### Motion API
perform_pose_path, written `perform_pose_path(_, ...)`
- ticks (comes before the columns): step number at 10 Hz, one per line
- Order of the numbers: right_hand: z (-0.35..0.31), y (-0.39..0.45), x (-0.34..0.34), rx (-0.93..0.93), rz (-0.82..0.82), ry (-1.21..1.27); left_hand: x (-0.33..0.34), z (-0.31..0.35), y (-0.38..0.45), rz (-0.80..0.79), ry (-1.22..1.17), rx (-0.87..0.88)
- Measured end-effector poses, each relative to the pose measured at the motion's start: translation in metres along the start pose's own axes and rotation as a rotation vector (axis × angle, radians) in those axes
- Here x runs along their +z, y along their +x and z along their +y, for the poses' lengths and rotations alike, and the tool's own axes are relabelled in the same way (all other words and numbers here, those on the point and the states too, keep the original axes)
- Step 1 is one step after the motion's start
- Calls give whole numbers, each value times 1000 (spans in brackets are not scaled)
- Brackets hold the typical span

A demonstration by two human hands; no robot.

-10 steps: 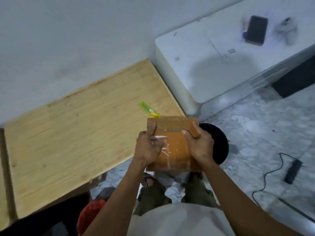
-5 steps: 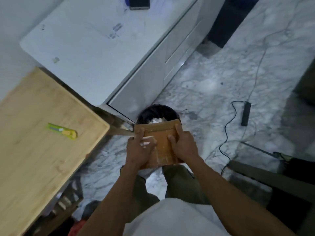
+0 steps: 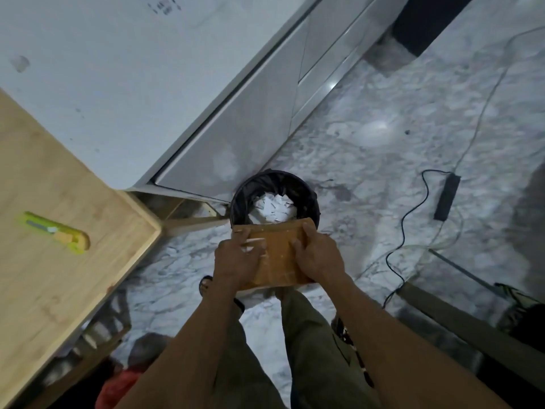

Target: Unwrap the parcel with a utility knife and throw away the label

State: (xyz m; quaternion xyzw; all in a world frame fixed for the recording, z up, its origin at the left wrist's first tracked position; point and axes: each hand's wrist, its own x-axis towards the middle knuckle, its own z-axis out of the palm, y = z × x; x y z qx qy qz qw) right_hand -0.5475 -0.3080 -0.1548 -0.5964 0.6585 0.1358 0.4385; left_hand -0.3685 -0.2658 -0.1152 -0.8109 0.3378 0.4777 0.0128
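A: Brown cardboard parcel (image 3: 278,255) held up in both hands, right over the near rim of the black-lined waste bin (image 3: 311,199). Already full of white paper scraps, that bin.

B: Grips?

A: Left hand (image 3: 234,261) curled round the parcel's left side, with a white strip pinched against the top face. Probably the label (image 3: 254,241), partly peeled; too blurred to say for sure. Right hand (image 3: 317,256) clamped on the right side, fingers curled over the far edge, thumb on top.

B: And the knife?

A: Green and yellow utility knife (image 3: 56,233) lying flat on the wooden table (image 3: 59,290), well apart from both hands. Blade out or in, impossible to tell.

B: Risks from here?

A: Likely three. Label tearing halfway if pulled sideways rather than back along itself, leaving a stub stuck under the clear tape. Label sticking to the fingers on release and landing on the marble floor (image 3: 383,149) beside the bin instead of inside. Parcel slipping toward the bin once the left hand lets go to peel, with only the right hand left carrying it.

B: Different from a moment ago?

A: View swung right and down. Knife and table pushed off to the left edge; bin now fully in sight beyond the parcel, where a second back only a sliver showed behind it. Same two-handed hold on the parcel throughout, white strip under the same fingers.
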Motion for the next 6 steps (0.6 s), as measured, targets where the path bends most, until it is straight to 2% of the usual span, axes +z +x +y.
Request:
perform_pose_path(1,-1,10,-2,-13,1,2,2,0,13,-13,-45,-10)
perform_pose_path(3,-13,13,-17,141,-6,39,-10,1,16,-41,-27,-67)
perform_pose_path(6,-30,-6,-42,71,54,139,-22,1,-7,48,-37,26)
